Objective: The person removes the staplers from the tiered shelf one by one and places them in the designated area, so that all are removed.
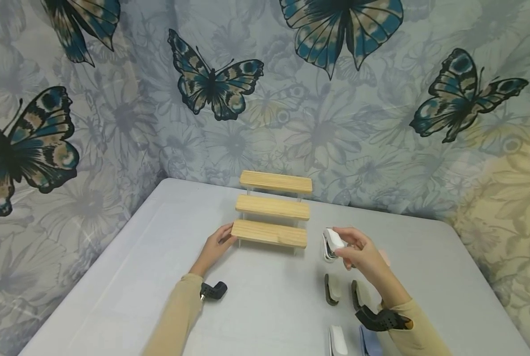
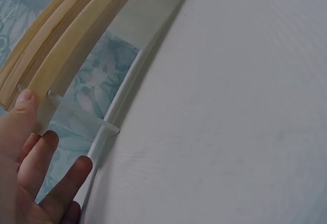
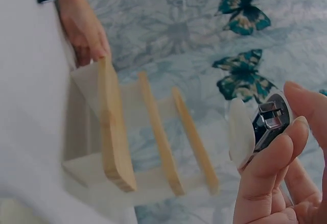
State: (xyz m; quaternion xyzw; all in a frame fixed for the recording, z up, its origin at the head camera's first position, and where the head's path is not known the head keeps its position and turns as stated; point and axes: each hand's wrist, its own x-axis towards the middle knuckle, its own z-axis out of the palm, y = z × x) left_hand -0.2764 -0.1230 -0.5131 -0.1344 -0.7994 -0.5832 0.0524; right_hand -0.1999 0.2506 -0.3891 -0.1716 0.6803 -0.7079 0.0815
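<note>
My right hand (image 1: 360,252) pinches a white stapler (image 1: 333,241) between thumb and fingers. In the right wrist view the white stapler (image 3: 263,127) shows its metal inner part between two white arms. A three-tier stand (image 1: 271,233) with pale wooden boards and clear supports stands near the back of the table. At the left end of its lowest board is my left hand (image 1: 215,249). The left wrist view shows this hand's thumb (image 2: 23,99) against the board's end (image 2: 48,89), with a bent finger beneath; the other fingers are spread near a clear support.
Below my right hand are two olive-grey staplers, one at left (image 1: 332,289) and one at right (image 1: 360,294). Nearer the front edge lie a white stapler (image 1: 337,341) and a blue one (image 1: 370,341). Something pink (image 1: 384,257) is partly behind my right hand. Butterfly-patterned cloth backs the white table (image 1: 127,277).
</note>
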